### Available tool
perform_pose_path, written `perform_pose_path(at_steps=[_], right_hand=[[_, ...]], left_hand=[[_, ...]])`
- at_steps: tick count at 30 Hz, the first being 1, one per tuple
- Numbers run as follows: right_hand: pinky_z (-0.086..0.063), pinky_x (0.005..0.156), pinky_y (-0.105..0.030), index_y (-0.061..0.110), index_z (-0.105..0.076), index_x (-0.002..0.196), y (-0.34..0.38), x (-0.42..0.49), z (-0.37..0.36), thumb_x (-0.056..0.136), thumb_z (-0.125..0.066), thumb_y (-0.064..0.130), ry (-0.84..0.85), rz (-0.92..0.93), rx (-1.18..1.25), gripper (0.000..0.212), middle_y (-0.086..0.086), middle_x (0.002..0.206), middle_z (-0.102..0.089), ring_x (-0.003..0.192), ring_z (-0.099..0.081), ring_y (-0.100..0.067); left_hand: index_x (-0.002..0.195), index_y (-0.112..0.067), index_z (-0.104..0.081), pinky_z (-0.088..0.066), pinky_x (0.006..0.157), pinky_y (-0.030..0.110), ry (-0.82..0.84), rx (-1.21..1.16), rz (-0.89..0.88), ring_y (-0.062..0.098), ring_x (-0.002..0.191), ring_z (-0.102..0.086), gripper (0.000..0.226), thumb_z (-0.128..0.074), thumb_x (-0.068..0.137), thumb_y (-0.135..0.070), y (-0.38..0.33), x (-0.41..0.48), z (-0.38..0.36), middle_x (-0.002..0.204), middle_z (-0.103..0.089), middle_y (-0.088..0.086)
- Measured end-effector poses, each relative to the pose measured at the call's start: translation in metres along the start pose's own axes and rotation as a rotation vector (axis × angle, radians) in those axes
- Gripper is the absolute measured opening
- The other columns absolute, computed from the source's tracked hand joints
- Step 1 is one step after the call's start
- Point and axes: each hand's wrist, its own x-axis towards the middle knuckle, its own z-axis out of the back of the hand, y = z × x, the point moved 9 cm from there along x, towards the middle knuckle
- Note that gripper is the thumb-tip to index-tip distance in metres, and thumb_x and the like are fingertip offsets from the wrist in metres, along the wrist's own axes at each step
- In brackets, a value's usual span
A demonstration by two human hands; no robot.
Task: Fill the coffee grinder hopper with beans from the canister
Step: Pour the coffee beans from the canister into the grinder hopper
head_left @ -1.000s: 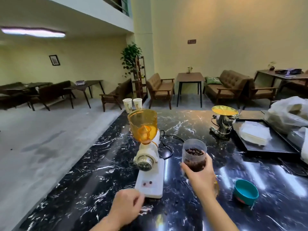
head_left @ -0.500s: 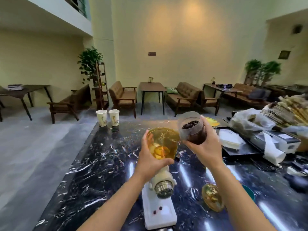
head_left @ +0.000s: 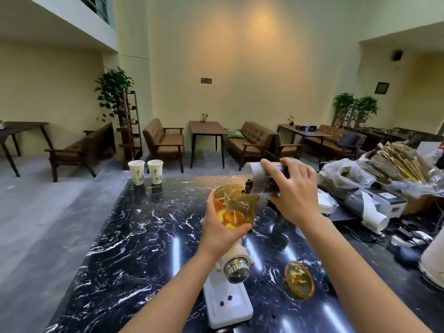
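A white coffee grinder (head_left: 229,301) stands on the black marble counter (head_left: 134,248), topped by an amber see-through hopper (head_left: 237,200). My left hand (head_left: 216,227) wraps the hopper's left side and bottom. My right hand (head_left: 292,188) grips a clear canister (head_left: 255,180), tipped on its side with its mouth over the hopper's right rim. Dark beans (head_left: 248,185) sit at the canister's mouth and spill over the rim. The amber hopper lid (head_left: 299,279) lies on the counter to the right of the grinder.
Two paper cups (head_left: 146,171) stand at the counter's far left corner. Plastic bags, paper filters, a receipt printer (head_left: 382,203) and cables crowd the right side. Two loose beans rest on the grinder's base. A white vessel (head_left: 433,260) sits at the right edge.
My right hand has tipped the canister from a slight tilt to nearly horizontal over the hopper, and beans have reached its mouth. My left hand keeps hold of the hopper.
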Motion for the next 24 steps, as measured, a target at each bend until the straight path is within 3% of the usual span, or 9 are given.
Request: perform_pose_path(at_steps=[7, 13, 24], right_hand=[[-0.03, 0.095, -0.046, 0.029, -0.046, 0.133, 0.013, 0.006, -0.003, 0.064, -0.073, 0.022, 0.012, 0.105, -0.037, 0.075, -0.02, 0.122, -0.056, 0.114, -0.05, -0.038], [-0.029, 0.098, -0.048, 0.028, -0.048, 0.133, 0.015, 0.01, -0.003, 0.064, -0.072, 0.017, 0.0, 0.162, -0.048, 0.073, -0.021, 0.123, -0.056, 0.116, -0.043, -0.035], [-0.03, 0.101, -0.05, 0.03, -0.044, 0.133, 0.014, 0.013, -0.006, 0.067, -0.071, 0.019, 0.011, 0.197, -0.063, 0.072, -0.022, 0.123, -0.056, 0.117, -0.048, -0.039]], left_hand=[[0.147, -0.03, -0.017, -0.046, 0.106, 0.039, -0.001, 0.007, 0.033, 0.012, 0.122, -0.051, 0.117, -0.092, 0.057, -0.033, 0.001, -0.002, 0.002, 0.133, -0.049, -0.006], [0.146, -0.034, -0.018, -0.046, 0.106, 0.045, -0.009, 0.015, 0.065, 0.013, 0.122, -0.051, 0.118, -0.088, 0.052, -0.044, 0.003, -0.003, 0.002, 0.133, -0.049, -0.006], [0.144, -0.036, -0.02, -0.046, 0.105, 0.045, -0.026, 0.03, 0.076, 0.014, 0.122, -0.051, 0.115, -0.088, 0.051, -0.043, 0.0, -0.003, 0.004, 0.133, -0.05, -0.006]])
